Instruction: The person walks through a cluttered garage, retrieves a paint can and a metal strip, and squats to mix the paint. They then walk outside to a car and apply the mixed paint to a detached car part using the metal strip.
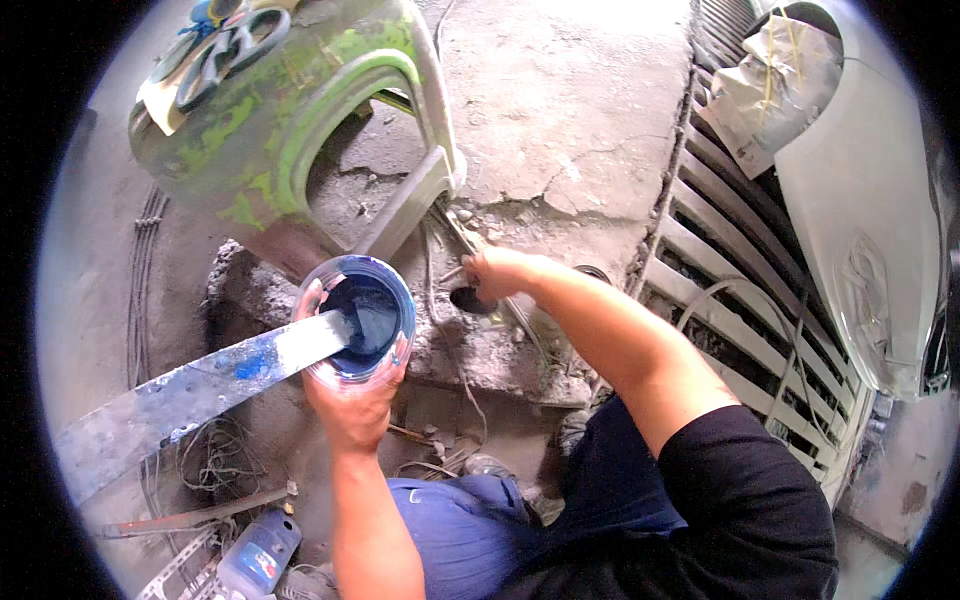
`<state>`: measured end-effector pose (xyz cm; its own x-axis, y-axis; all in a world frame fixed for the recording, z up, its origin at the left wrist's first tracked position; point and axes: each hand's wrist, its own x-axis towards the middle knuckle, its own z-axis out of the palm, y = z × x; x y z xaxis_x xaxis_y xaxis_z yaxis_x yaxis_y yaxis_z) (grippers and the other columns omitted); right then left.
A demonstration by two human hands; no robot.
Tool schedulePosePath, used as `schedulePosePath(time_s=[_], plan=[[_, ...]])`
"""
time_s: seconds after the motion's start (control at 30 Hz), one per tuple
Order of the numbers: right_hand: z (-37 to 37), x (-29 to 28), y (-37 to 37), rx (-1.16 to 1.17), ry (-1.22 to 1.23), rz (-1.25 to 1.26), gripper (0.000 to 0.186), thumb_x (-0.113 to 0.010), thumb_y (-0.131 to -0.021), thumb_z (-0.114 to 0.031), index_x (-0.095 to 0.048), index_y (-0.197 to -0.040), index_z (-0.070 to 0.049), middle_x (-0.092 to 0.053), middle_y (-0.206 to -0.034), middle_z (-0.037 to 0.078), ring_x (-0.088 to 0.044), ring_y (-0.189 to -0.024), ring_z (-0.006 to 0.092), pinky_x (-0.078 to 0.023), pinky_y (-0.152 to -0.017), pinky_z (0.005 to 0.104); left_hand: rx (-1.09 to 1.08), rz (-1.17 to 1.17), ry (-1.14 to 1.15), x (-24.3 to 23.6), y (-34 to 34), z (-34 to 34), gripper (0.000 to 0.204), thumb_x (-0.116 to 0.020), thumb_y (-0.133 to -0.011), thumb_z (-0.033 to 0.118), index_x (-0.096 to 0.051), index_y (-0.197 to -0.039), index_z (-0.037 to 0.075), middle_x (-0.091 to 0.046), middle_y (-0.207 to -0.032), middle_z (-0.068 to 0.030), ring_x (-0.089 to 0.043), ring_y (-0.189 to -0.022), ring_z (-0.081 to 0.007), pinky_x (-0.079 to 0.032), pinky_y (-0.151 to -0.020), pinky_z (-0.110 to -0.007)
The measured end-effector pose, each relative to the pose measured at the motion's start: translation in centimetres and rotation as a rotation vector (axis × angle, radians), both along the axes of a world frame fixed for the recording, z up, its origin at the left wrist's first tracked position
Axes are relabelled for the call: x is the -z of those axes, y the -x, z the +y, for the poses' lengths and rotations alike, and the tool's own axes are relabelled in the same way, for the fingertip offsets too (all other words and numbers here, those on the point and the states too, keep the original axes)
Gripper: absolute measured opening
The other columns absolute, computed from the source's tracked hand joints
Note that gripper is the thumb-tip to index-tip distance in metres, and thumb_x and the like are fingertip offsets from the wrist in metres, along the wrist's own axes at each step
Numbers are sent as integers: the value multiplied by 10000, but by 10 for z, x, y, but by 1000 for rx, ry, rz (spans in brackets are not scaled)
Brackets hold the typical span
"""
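My left hand [352,405] is wrapped round a clear plastic cup [405,345] from below. Dark blue paint [375,320] lies in it, and more is smeared along the wall. A long flat stirring stick [220,375], whitish with blue stains, leans out of the cup to the left, its tip at the paint. My right hand [492,274] reaches forward over the broken concrete ledge, its fingers curled. A small dark round thing [472,300] shows just under these fingers; its kind, and whether I grip it, is unclear.
A worn green plastic stool [230,160] carries scissors [235,50] at the upper left. Metal slats [740,290] and a pale car body panel [860,200] stand on the right. A blue-labelled bottle [260,550], cables and scraps lie lower left.
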<state>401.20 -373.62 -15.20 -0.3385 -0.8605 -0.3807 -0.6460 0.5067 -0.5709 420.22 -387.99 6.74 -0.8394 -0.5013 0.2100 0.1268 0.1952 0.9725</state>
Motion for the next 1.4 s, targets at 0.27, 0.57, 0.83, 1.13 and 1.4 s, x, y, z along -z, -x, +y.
schedulePosePath(time_s=[0.27, 0.57, 0.83, 1.13, 1.4], plan=[[113, -129, 33, 78, 204, 393, 233, -602, -708, -93, -539, -924, -31, -555, -882, 166, -593, -828, 363, -504, -714, 451, 105, -16, 7, 13, 5, 6, 861, -796, -669, 9, -327, -1392, 13, -430, -1325, -98, -451, -1208, -206, -350, -1057, -348], [218, -55, -64, -116, 99, 564, 148, -550, -783, -158, -538, -901, -68, -528, -875, 91, -557, -875, 253, -485, -736, 370, 95, -69, 104, 26, 11, 8, 845, -815, -670, 40, -355, -1378, 17, -448, -1314, -91, -460, -1197, -204, -344, -1054, -345], [215, -40, -70, -85, 144, 536, 126, -555, -771, -164, -551, -873, -89, -534, -863, 73, -560, -888, 235, -482, -751, 358, 99, -59, 68, 30, 9, 15, 804, -778, -681, 19, -351, -1361, -31, -441, -1297, -131, -459, -1181, -211, -352, -1041, -345], [211, -43, -75, 71, 202, 643, 298, -603, -779, -260, -604, -1012, -76, -562, -1068, 119, -530, -1077, 277, -439, -881, 396, 68, -79, 96, 29, 8, 20, 794, -787, -688, 75, -363, -1350, -37, -452, -1289, -133, -461, -1179, -214, -342, -1046, -351], [209, -33, -81, 96, 44, 690, 439, -574, -849, -331, -581, -1185, -47, -501, -1310, 183, -424, -1268, 330, -330, -1040, 474, 95, -77, 27, 33, 7, 26, 807, -778, -699, 73, -338, -1367, -25, -446, -1290, -132, -463, -1172, -220, -353, -1035, -358]])
